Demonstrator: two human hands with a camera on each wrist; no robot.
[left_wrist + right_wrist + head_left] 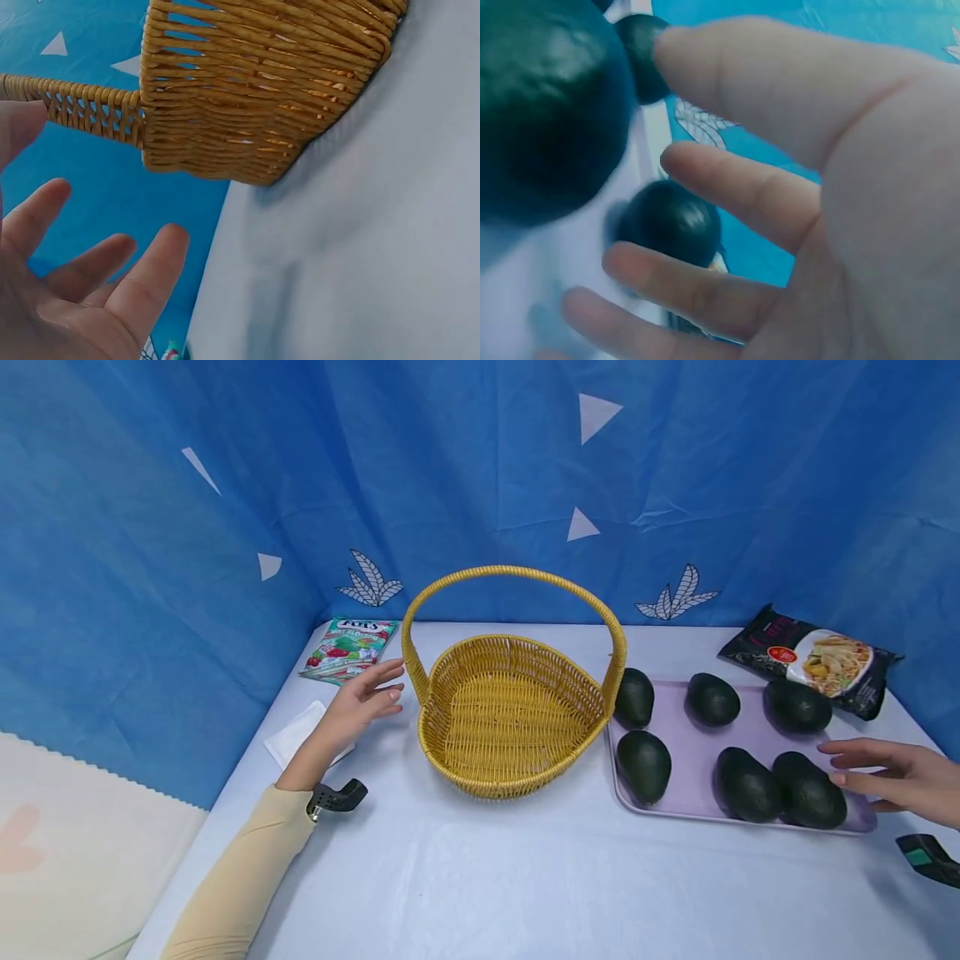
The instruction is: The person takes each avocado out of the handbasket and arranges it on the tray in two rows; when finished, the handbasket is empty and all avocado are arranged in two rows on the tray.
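Closest to me on the pale table [525, 877], my right hand [896, 772] reaches in from the right edge with its fingers stretched out flat and holding nothing; its fingertips sit just beside the nearest avocado [808, 789] at the front right of the lilac tray [697, 810], and from the right wrist view I cannot tell whether they touch the skin yet. Five more avocados lie on that tray: one right beside the first [746, 783], one at the front left [643, 765], and three along the back [634, 697] [712, 698] [797, 705]. My left hand [358, 703] is also relaxed and empty, palm turned toward the wicker basket [457, 760] and just short of its left wall, near where the arched handle [517, 575] meets the rim; the left wrist view shows a gap between my fingers [146, 277] and the weave. The basket stands upright and empty between my hands, with its right side against the tray. I judge this as the reach stage of loading fruit into the basket: nothing is gripped. The next move, as I read it, calls for curling the right fingers round that nearest avocado, lifting it clear of its neighbour, and bringing it under the handle while the left hand steadies the basket. Farther back lie a white napkin [296, 739], a candy packet [348, 649], a dark noodle packet [813, 662], and the blue curtain [480, 468].
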